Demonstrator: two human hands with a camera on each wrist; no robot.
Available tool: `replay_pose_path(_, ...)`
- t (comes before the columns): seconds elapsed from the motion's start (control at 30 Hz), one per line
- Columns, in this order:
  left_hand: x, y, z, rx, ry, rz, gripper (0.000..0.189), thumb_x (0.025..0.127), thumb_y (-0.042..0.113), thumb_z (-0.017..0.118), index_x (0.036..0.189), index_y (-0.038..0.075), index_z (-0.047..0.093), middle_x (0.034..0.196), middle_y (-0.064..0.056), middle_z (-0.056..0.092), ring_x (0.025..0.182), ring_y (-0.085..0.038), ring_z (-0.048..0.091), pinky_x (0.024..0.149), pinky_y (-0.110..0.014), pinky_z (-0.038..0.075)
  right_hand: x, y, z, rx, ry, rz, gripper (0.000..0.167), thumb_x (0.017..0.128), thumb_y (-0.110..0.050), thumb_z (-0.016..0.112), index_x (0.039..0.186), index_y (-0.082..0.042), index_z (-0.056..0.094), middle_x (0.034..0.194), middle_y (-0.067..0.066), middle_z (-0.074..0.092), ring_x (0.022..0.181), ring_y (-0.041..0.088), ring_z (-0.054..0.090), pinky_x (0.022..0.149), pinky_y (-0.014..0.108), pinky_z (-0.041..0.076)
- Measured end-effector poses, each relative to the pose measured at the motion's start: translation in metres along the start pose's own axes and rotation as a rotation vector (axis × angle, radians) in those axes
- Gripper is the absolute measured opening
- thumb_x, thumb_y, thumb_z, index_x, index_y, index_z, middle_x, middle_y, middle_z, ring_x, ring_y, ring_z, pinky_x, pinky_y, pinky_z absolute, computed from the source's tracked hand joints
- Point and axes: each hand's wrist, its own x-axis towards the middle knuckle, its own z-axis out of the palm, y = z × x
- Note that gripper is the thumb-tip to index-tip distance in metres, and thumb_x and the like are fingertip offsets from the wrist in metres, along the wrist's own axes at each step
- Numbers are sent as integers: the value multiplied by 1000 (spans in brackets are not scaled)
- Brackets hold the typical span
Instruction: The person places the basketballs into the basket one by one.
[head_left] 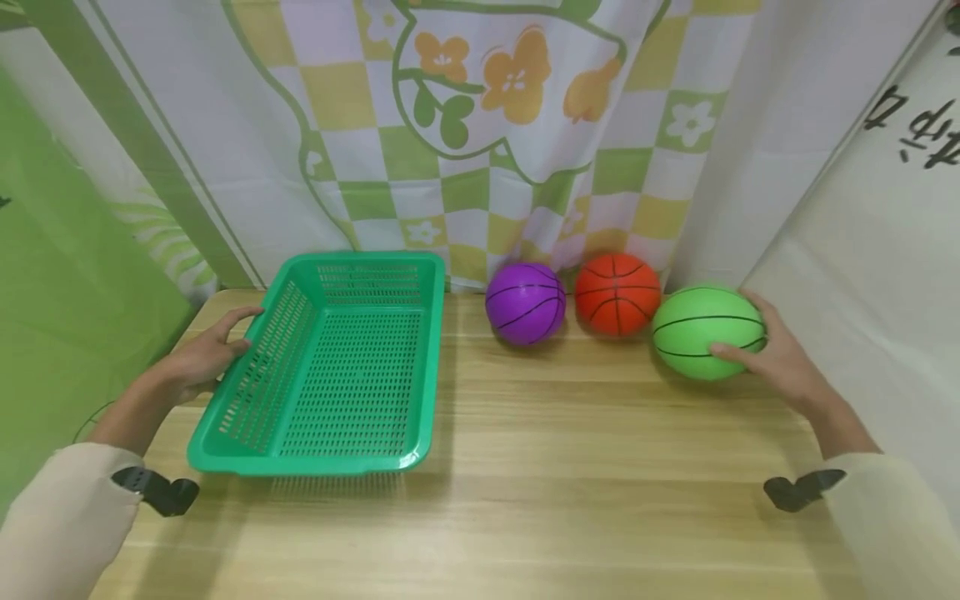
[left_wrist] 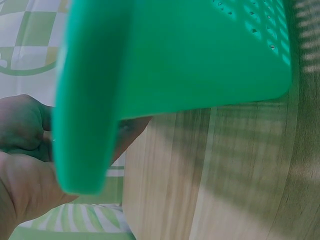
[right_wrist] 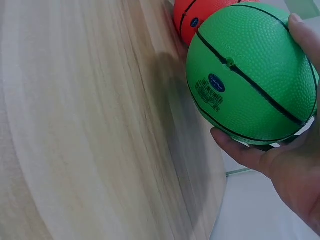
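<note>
A green plastic basket (head_left: 431,375) with slotted walls and a perforated floor is at the left of the table, nothing inside it. My left hand (head_left: 206,354) grips its left rim, thumb and index finger showing at the edge; in the left wrist view the rim hides part of the hand (left_wrist: 27,155). On the right, my right hand (head_left: 783,362) holds a light green toy basketball (head_left: 705,321), thumb in front and fingers around its far right side. The right wrist view shows the ball's (right_wrist: 245,75) printed label and valve. Left of it sit a red ball (head_left: 617,292) and a purple ball (head_left: 525,304).
The wooden table (head_left: 540,475) carries all of these. A patterned curtain (head_left: 465,179) hangs along its back edge, right behind the balls and basket. A white sheet with dark writing (head_left: 885,250) hangs on the right, and a green cloth (head_left: 67,250) on the left.
</note>
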Motion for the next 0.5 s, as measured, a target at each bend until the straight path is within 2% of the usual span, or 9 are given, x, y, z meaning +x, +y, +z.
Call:
replay_pose_path(0.2, 0, 1, 1, -4, 2, -3, 60, 111, 16, 25, 161, 21, -9, 111, -25, 57, 90, -32, 66, 77, -55, 55, -9, -3, 3, -7, -7, -14, 102, 93, -17, 72, 162, -14, -3, 156, 37, 10, 134, 61, 20, 101, 80, 16)
replay_pose_path(0.4, -1, 0, 1, -5, -10, 5, 61, 112, 17, 25, 160, 21, -11, 128, -34, 44, 98, -31, 64, 78, -55, 55, -17, -8, 7, -11, -20, -31, 103, 92, -13, 73, 162, -20, -1, 159, 32, 8, 135, 61, 19, 100, 81, 17)
replay_pose_path(0.5, -1, 0, 1, -9, -13, 7, 61, 111, 17, 25, 160, 20, -12, 129, -34, 43, 98, -30, 64, 78, -54, 55, -23, -13, 10, -23, -32, -53, 103, 91, -14, 74, 163, -26, 0, 160, 30, 5, 135, 62, 18, 96, 83, 18)
